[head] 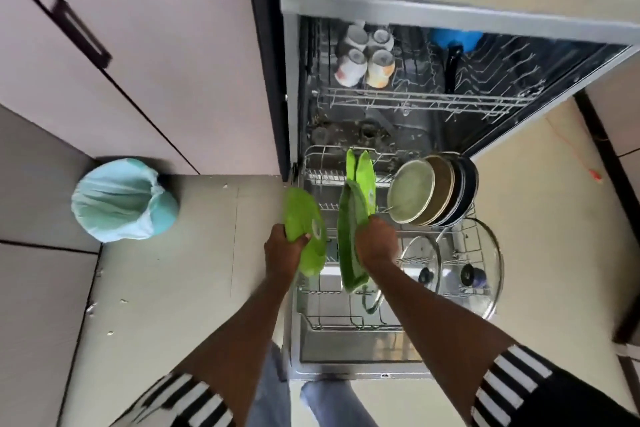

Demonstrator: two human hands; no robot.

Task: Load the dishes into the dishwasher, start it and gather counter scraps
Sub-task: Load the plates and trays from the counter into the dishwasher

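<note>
The dishwasher stands open with its lower rack (313, 317) pulled out over the door. My left hand (284, 248) grips a light green plate (306, 230) at the rack's left edge. My right hand (377, 241) holds a darker green plate (349, 239) upright in the rack. Two more green plates (362, 172) stand on edge just behind it. Several round metal plates and dark pans (433, 189) lean in a row to the right. Two glass lids (464, 267) sit at the rack's right side. Several mugs (367, 54) are upside down in the upper rack (415, 99).
A bin lined with a pale blue bag (123, 199) stands on the floor to the left, by pink cabinet doors (145, 62). Small scraps (100, 298) dot the floor. A blue item and a black handle (453, 45) lie in the upper rack's back.
</note>
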